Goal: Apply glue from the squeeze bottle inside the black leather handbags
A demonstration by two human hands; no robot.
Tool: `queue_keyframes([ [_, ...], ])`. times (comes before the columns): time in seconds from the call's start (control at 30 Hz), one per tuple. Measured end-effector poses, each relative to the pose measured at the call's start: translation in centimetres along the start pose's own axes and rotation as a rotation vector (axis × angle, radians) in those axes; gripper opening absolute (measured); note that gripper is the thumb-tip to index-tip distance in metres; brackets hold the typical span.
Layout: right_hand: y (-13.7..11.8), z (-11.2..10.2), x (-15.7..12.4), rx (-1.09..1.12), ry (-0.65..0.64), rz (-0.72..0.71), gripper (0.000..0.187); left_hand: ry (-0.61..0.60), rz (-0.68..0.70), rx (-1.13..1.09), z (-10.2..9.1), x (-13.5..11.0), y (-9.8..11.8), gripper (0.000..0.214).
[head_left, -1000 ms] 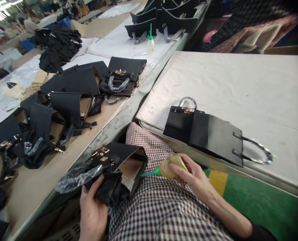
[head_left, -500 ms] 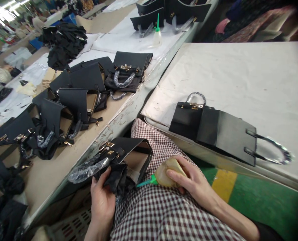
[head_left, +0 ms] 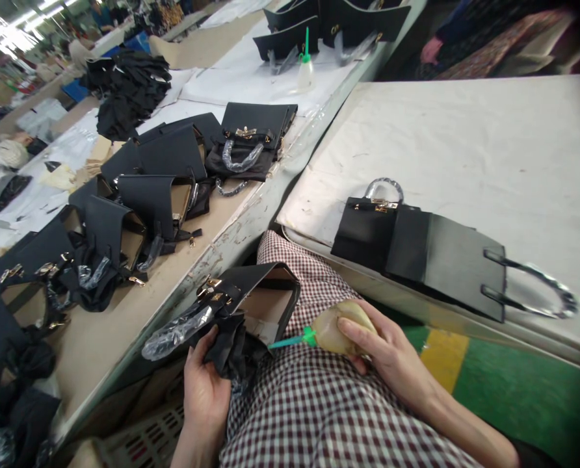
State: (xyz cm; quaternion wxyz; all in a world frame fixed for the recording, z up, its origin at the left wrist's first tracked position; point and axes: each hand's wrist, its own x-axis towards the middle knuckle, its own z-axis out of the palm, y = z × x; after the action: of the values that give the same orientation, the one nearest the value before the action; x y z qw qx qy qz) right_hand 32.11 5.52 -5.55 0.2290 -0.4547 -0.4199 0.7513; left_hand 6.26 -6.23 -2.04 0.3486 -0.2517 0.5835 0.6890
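Observation:
A black handbag (head_left: 258, 283) with gold hardware and a plastic-wrapped handle lies tilted over my lap, its tan inside facing right. My left hand (head_left: 206, 383) grips its lower left part, thumb pressed on the bunched black lining (head_left: 236, 348); the other fingers are partly hidden beneath. Wrapped in my right hand (head_left: 380, 338) is a yellowish squeeze bottle (head_left: 341, 327) with a green nozzle. The nozzle tip points left, at the lower edge of the handbag; whether it touches cannot be told.
Several unfinished black handbags (head_left: 153, 201) line the bench on the left. Another glue-type bottle (head_left: 306, 71) stands farther back. On the white table (head_left: 489, 149) at right lie black bag pieces (head_left: 407, 250). A plastic crate (head_left: 148, 435) sits below left. Someone's hand (head_left: 431, 50) shows at upper right.
The squeeze bottle in my right hand has shifted slightly right and up. My left hand and the handbag appear a little farther right, with the whole view shifting slightly too.

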Motion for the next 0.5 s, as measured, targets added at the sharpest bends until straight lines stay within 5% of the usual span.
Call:
queue_keyframes([
  [0.5,-0.47,-0.50,-0.19,-0.062,-0.007,0.031,0.037,-0.050,0.012,-0.006,0.52,-0.35,-0.11,0.025],
])
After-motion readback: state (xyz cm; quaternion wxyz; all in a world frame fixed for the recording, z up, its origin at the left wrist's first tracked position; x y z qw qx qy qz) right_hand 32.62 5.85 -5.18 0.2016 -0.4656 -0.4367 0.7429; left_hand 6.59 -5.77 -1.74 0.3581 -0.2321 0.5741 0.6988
